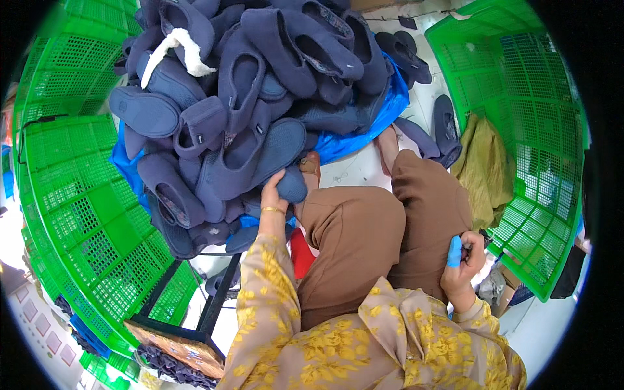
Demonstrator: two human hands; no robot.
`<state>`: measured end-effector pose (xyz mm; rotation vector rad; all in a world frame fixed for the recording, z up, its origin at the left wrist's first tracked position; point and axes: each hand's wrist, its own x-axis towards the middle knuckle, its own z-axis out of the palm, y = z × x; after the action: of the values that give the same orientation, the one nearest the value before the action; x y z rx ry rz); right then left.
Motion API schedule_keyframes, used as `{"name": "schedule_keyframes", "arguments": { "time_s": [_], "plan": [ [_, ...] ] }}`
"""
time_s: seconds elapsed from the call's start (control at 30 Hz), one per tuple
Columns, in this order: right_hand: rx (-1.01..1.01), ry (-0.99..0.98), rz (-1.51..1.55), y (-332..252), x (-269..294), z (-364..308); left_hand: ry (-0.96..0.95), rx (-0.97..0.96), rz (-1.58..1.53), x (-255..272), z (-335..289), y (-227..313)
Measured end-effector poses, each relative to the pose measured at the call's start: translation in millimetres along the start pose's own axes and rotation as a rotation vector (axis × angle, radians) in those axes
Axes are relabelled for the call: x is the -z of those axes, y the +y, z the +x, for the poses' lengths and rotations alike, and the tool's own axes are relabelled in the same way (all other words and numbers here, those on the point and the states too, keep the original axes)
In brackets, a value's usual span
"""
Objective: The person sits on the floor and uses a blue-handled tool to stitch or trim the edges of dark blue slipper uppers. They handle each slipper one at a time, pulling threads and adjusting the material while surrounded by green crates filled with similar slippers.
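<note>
A large heap of navy slip-on shoes (242, 84) fills the space in front of me, resting on blue plastic sheeting (338, 144). At the heap's near edge, my left hand (274, 195) grips a navy slip-on shoe (292, 184) by one rounded end, with the thumb along its side. Over my right thigh, my right hand (464, 263) is closed, its fingers curled in. A blue wrap (454, 251) covers one of its digits. A small dark bit shows at those fingers, too hidden to name. A white strip of material (177, 52) lies across the upper left of the heap.
Green mesh crates (84, 214) stand along my left, and another green crate (539, 130) is on the right. An olive cloth (484, 166) drapes against that crate. Loose shoes (445, 127) lie on the floor beyond my knees. A wooden-topped stool (175, 344) stands lower left.
</note>
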<state>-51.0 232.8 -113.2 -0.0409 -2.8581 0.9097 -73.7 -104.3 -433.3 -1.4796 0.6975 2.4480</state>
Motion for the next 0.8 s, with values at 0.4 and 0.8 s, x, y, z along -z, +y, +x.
{"name": "schedule_keyframes", "arguments": {
  "time_s": [0.4,0.8],
  "plan": [
    [0.065,-0.012,0.089,-3.3,-6.5,-11.8,-0.183,-0.402,-0.009,7.1,-244.7,79.2],
    [-0.483,-0.014,1.069,12.0,-2.2,-28.4,-0.572,-1.473,2.001,-95.3,-412.5,3.3]
  ]
}}
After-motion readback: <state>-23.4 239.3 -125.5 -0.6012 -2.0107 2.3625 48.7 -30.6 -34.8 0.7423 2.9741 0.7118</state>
